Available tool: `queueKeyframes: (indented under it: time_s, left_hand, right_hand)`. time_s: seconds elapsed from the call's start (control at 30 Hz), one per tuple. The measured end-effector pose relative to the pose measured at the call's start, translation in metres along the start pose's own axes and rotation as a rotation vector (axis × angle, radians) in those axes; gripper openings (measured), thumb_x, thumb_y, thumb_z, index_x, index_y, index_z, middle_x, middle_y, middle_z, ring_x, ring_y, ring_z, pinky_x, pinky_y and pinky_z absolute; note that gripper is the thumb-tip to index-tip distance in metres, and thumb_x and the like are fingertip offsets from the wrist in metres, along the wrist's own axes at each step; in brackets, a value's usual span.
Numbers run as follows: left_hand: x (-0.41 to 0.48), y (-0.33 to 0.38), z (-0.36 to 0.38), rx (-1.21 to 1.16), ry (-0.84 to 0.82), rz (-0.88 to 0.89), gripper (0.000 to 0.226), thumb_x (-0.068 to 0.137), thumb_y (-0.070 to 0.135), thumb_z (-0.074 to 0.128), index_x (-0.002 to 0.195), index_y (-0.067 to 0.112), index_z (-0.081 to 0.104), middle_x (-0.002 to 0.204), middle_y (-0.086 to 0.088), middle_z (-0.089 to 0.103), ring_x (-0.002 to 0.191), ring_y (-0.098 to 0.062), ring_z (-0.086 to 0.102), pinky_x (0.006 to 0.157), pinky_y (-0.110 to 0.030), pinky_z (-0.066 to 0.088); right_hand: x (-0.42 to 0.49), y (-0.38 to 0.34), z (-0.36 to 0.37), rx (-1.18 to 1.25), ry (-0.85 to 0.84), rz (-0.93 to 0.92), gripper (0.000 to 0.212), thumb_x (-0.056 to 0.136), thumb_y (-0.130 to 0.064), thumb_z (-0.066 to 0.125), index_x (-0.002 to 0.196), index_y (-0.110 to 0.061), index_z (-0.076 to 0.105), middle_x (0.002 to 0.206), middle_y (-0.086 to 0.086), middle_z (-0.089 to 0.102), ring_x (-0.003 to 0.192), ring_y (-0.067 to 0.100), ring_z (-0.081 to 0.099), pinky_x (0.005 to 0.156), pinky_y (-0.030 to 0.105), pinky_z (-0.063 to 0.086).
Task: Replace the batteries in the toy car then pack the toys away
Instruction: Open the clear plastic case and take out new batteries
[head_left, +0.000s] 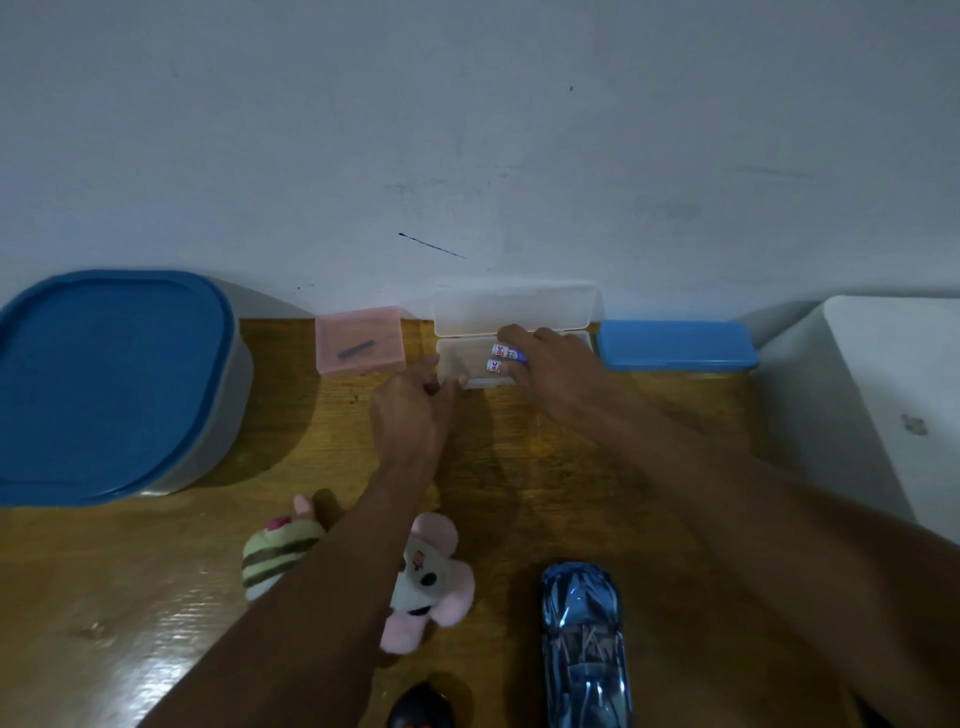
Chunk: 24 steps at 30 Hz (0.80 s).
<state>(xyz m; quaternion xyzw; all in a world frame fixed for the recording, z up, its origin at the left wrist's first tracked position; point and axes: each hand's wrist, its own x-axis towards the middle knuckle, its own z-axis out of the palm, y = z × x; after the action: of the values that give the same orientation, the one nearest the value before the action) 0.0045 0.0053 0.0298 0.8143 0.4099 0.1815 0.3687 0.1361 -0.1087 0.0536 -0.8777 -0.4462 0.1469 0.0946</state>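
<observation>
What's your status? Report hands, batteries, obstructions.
Left hand holds clear case corner. Right hand grips batteries inside. Toy car untouched. Nothing blocking.

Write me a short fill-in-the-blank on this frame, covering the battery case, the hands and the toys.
1. The right hand reaches into the open clear case, where ___ batteries are visible.
2. The left hand holds the case's near-left corner, next to a small box coloured ___.
3. The toy car lying near the person is coloured ___.
Missing words: two; pink; blue.
</observation>
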Motion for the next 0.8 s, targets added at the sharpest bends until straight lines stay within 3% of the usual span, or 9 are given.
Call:
queueKeyframes:
  time_s: [0.13, 0.33, 0.6, 0.7, 0.8]
  left_hand:
    - [0.002, -0.003, 0.000, -0.009, -0.002, 0.024, 0.042, 0.085, 0.035, 0.071, 0.123, 0.017, 0.066, 0.101, -0.011, 0.074, 0.093, -0.024, 0.069, 0.081, -0.029, 0.050]
    - [0.003, 0.000, -0.001, -0.004, -0.003, 0.033, 0.037, 0.085, 0.032, 0.071, 0.120, 0.019, 0.068, 0.099, -0.009, 0.074, 0.091, -0.021, 0.068, 0.073, -0.020, 0.040]
    - [0.005, -0.003, 0.000, -0.023, 0.001, 0.050, 0.041, 0.083, 0.033, 0.074, 0.119, 0.014, 0.068, 0.100, -0.013, 0.074, 0.091, -0.025, 0.069, 0.081, -0.034, 0.055]
    - [0.005, -0.004, 0.001, -0.021, -0.005, 0.049, 0.039, 0.083, 0.032, 0.073, 0.118, 0.016, 0.069, 0.097, -0.012, 0.074, 0.087, -0.023, 0.070, 0.078, -0.031, 0.054]
    - [0.006, -0.006, 0.002, 0.011, -0.004, 0.043, 0.038, 0.084, 0.031, 0.073, 0.119, 0.017, 0.068, 0.098, -0.011, 0.075, 0.088, -0.023, 0.069, 0.077, -0.026, 0.049]
  right_hand:
    - [0.006, 0.003, 0.007, -0.061, -0.014, -0.034, 0.036, 0.102, -0.029, 0.040, 0.137, -0.022, 0.044, 0.134, 0.009, 0.055, 0.121, 0.027, 0.049, 0.102, 0.042, 0.038]
    - [0.009, -0.005, 0.016, -0.011, -0.122, 0.129, 0.043, 0.096, -0.056, 0.028, 0.137, -0.043, 0.037, 0.136, 0.001, 0.044, 0.126, 0.034, 0.036, 0.100, 0.053, 0.038]
    - [0.013, -0.012, 0.021, 0.028, -0.158, 0.072, 0.032, 0.100, -0.044, 0.025, 0.118, -0.027, 0.045, 0.118, 0.007, 0.047, 0.113, 0.031, 0.039, 0.092, 0.048, 0.040]
    - [0.015, -0.010, 0.024, 0.077, -0.161, 0.069, 0.036, 0.098, -0.047, 0.025, 0.114, -0.022, 0.046, 0.114, 0.008, 0.050, 0.111, 0.034, 0.043, 0.091, 0.049, 0.040]
    - [0.015, -0.010, 0.024, 0.026, -0.164, 0.076, 0.048, 0.096, -0.053, 0.029, 0.121, -0.016, 0.046, 0.125, 0.010, 0.048, 0.118, 0.034, 0.038, 0.094, 0.049, 0.037]
